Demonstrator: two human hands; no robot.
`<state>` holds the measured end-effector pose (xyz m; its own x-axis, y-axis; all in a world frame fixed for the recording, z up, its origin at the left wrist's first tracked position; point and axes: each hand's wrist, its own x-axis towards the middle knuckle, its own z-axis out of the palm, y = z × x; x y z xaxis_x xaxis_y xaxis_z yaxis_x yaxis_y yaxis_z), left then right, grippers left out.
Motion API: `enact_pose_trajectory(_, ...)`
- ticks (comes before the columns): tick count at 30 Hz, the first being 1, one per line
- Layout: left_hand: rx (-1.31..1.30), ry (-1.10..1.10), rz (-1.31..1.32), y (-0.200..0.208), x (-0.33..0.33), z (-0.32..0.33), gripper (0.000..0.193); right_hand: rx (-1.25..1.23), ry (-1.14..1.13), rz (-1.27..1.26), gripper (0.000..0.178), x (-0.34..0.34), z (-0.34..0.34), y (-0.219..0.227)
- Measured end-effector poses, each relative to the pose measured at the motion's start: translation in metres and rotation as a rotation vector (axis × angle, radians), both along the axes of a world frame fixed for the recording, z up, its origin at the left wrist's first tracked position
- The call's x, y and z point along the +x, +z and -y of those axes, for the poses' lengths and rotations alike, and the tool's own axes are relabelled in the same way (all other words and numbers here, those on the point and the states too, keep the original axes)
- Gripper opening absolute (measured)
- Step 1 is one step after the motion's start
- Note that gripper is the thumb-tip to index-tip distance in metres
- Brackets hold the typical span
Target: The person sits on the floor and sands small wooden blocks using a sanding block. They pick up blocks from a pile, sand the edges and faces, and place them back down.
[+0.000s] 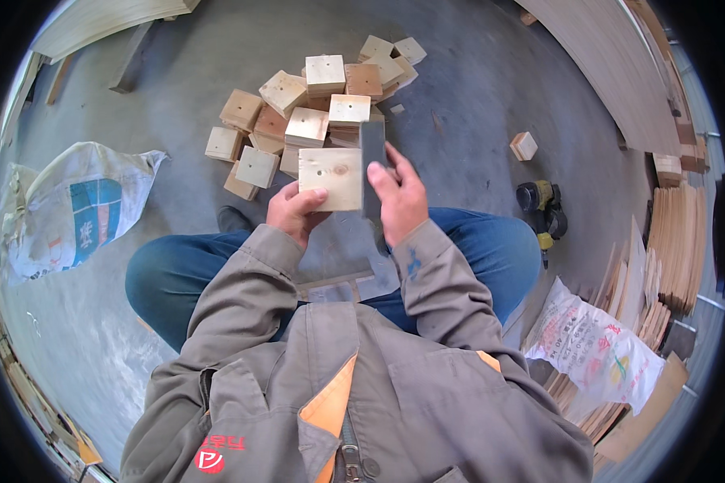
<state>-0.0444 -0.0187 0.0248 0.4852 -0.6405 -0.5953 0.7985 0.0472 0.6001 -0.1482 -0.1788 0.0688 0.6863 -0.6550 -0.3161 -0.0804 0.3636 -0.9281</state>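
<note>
My left hand [292, 212] grips a square, pale wooden block [329, 179] by its lower left corner, thumb on the top face. That face has a small hole and a knot. Held in my right hand [402, 196] is a flat, dark grey rectangular block [372, 153], like a sanding block, standing on edge along the wooden block's right side. Whether the two touch cannot be seen for certain. Just beyond my hands, a loose pile of similar wooden blocks [307, 126] lies on the floor, many with a small hole in the face.
A single wooden block [524, 146] and a yellow-and-black cordless drill [545, 208] lie on the right. White woven sacks [52, 213] lie at left and lower right. Thin wooden strips [675, 245] and large sheets [600, 68] are stacked along the right. My bent knees [491, 253] flank the work.
</note>
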Motion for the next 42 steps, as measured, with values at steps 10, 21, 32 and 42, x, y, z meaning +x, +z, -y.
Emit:
enact_pose_trajectory(10,0.004,0.158,-0.050,-0.020,0.015,-0.005,0.052,0.133,0.090,0.005,0.062,-0.015,-0.029,-0.015)
enact_pose_trajectory(21,0.023,-0.017,-0.025,-0.003,-0.012,0.004,0.051,0.193,-0.094,0.098,0.055,0.008,0.020,-0.014)
enact_pose_trajectory(32,0.115,0.219,-0.042,-0.031,0.018,-0.010,0.057,0.199,0.068,0.032,0.061,-0.011,-0.037,-0.013)
enact_pose_trajectory(42,0.007,-0.133,0.007,-0.003,-0.013,0.003,0.053,0.184,-0.139,0.074,0.053,-0.001,0.026,-0.024)
